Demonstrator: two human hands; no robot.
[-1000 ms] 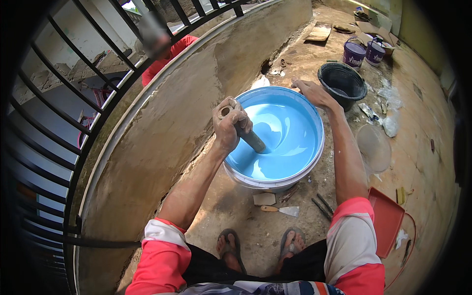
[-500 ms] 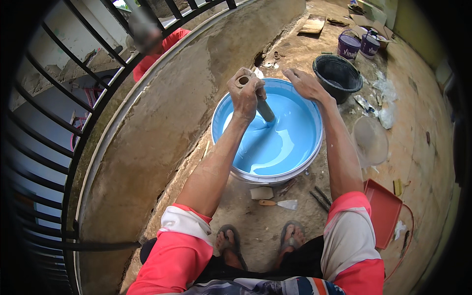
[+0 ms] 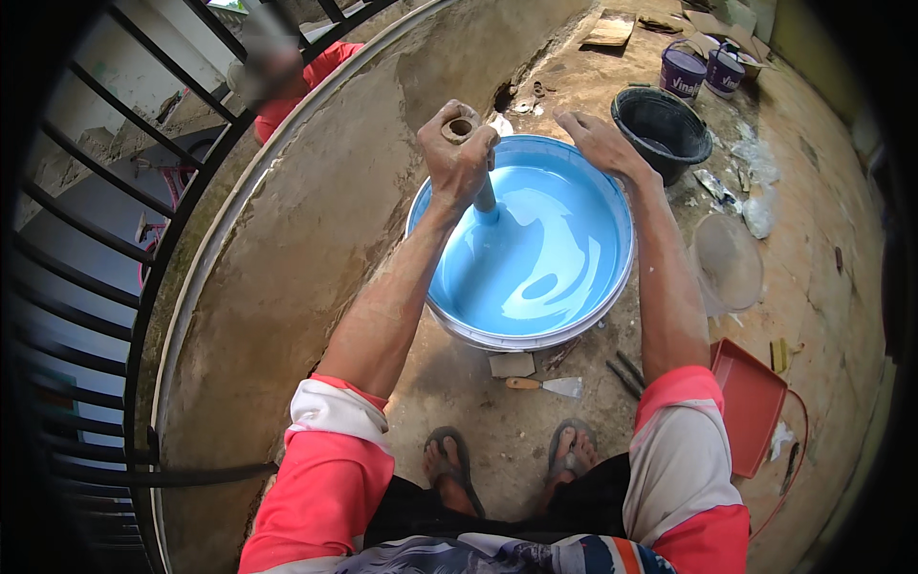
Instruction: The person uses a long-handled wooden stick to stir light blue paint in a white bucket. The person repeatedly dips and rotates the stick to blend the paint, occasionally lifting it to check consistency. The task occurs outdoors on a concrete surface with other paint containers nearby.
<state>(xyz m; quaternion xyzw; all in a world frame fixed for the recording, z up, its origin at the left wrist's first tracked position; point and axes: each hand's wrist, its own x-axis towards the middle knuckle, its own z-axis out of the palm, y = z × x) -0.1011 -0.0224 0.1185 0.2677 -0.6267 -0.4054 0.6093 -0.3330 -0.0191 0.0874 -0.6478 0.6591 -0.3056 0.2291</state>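
My left hand (image 3: 456, 163) is closed round a hollow pipe (image 3: 487, 197), whose open top end shows above my fist. The pipe's lower end dips into light blue paint (image 3: 564, 234) near the left side of a large white bucket (image 3: 535, 339). The paint's surface is swirled with bright reflections. At the bucket's far right rim, my right hand (image 3: 601, 143) is curled over the edge, its fingertips partly hidden behind the hand. A scraper (image 3: 555, 386) with a wooden handle and a pale block (image 3: 513, 364) lie on the ground in front of the bucket.
A black bucket (image 3: 660, 129) stands beyond my right hand, with two purple pails (image 3: 683, 73) behind. A red tray (image 3: 748, 407) lies at right, near a clear plastic container (image 3: 727, 263). Left runs a low wall (image 3: 287, 287) with black railing; a person in red (image 3: 320, 72) is beyond.
My left hand has moved left with the pipe, which now stands nearer the bucket's left side. The paint's swirl has changed shape. My right hand stays at the rim.
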